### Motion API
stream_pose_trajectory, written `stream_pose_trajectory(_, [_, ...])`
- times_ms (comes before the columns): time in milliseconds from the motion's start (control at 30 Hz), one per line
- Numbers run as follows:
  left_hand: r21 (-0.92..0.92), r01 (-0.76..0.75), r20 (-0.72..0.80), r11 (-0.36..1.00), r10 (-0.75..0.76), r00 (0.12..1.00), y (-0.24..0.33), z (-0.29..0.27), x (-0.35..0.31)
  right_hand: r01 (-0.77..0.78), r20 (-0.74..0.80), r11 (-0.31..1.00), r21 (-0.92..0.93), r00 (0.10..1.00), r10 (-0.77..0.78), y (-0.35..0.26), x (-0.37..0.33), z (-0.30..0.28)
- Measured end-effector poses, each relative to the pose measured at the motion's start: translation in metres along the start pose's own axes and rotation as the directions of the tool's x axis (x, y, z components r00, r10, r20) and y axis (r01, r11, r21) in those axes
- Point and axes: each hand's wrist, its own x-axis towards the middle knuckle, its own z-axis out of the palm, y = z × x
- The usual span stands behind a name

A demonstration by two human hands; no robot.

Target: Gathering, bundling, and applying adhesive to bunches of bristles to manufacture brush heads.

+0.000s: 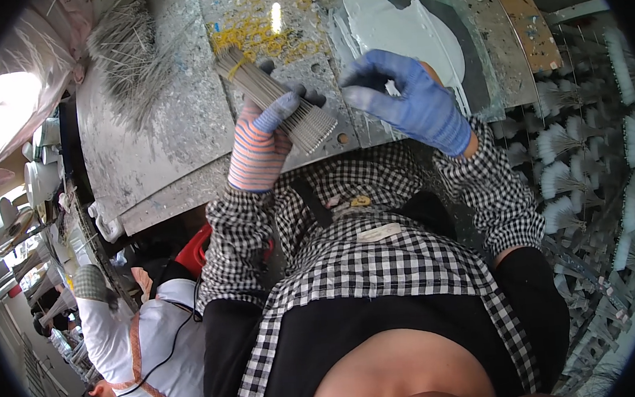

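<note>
A bundle of thin grey stems [272, 90] slants across my left hand [264, 132], which is closed around it. That hand wears a red-and-white striped glove with blue-grey fingers. A yellow rubber band [238, 66] circles the bundle's far end, while the near end fans out into a dense face of tips. To the right, my right hand [410, 101], in a blue knit glove, curves its thumb and fingers into a C with a gap between them. It is apart from the bundle, beside a patch of white paste [401, 31] on a glass sheet [474, 55].
Yellow rubber bands [260, 35] lie scattered on the stained worktable [173, 161]. Loose grey stems [124, 61] are heaped at the far left. Racks of white-and-grey tufted pieces [564, 157] stand at the right. Another person in white [161, 338] is at the lower left.
</note>
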Motion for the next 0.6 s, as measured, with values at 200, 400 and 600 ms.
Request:
stream_pose_trajectory(200, [0.229,0.013,0.051,0.973,-0.025,0.998,0.009,0.003,0.013,-0.048,0.194,0.999,0.005,0.980,0.046,0.014,0.017,0.005])
stream_pose_trajectory(400, [0.372,0.036,0.118,0.927,-0.086,0.989,0.010,0.007,0.024,-0.045,0.197,0.990,-0.135,0.978,0.071,0.025,0.019,0.004])
stream_pose_trajectory(600, [0.381,0.020,0.165,0.924,-0.090,0.982,0.010,0.010,0.033,-0.045,0.206,0.996,-0.079,0.977,0.061,0.028,0.016,0.001])
